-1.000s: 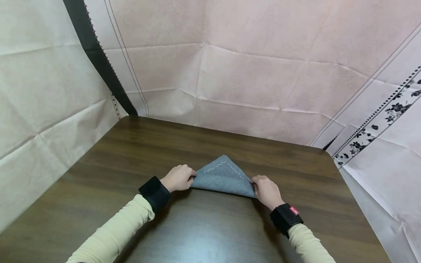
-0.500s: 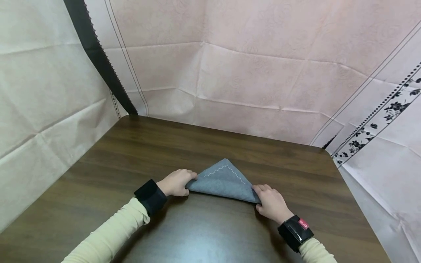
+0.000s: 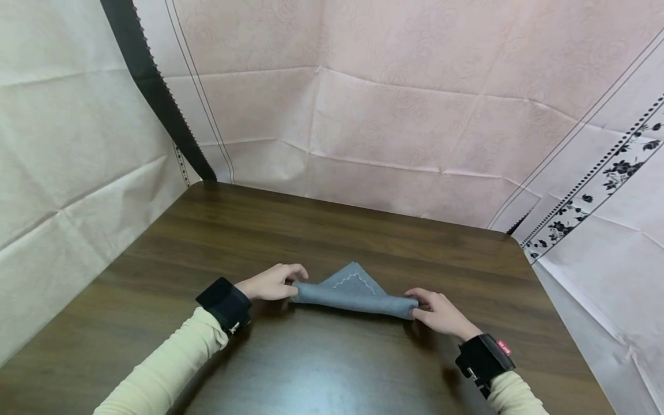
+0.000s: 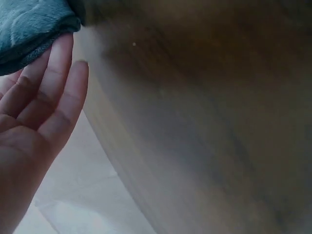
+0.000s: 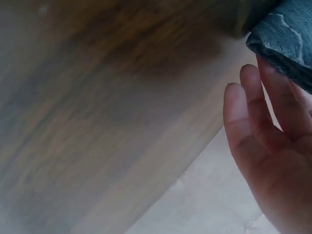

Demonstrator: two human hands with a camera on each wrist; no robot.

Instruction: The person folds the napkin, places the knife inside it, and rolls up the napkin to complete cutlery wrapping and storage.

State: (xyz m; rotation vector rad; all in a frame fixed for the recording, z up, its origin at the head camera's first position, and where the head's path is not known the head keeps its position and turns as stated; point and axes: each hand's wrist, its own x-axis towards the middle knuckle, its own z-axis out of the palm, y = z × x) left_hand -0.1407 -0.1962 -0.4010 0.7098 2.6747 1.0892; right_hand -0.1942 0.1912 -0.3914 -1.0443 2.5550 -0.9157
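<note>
A grey-blue cloth (image 3: 353, 294) with white zigzag stitching lies folded into a low triangle on the dark wooden table (image 3: 311, 225), its point facing away from me. My left hand (image 3: 270, 283) pinches the cloth's left corner and my right hand (image 3: 441, 314) pinches its right corner. In the left wrist view the cloth (image 4: 29, 24) sits at the tips of nearly straight fingers (image 4: 48, 92). The right wrist view likewise shows the cloth (image 5: 287, 29) at the fingertips (image 5: 253, 112). Both thumbs are hidden in the wrist views.
Pale pink and cream sheets (image 3: 394, 104) hang close behind and beside the table. A flower-printed strip (image 3: 596, 190) runs down at the right. The table's right edge (image 3: 565, 323) lies close to my right wrist.
Both hands have moved down and apart, towards me. The cloth's raised triangle has sunk low onto the table and stretched wider between the hands.
</note>
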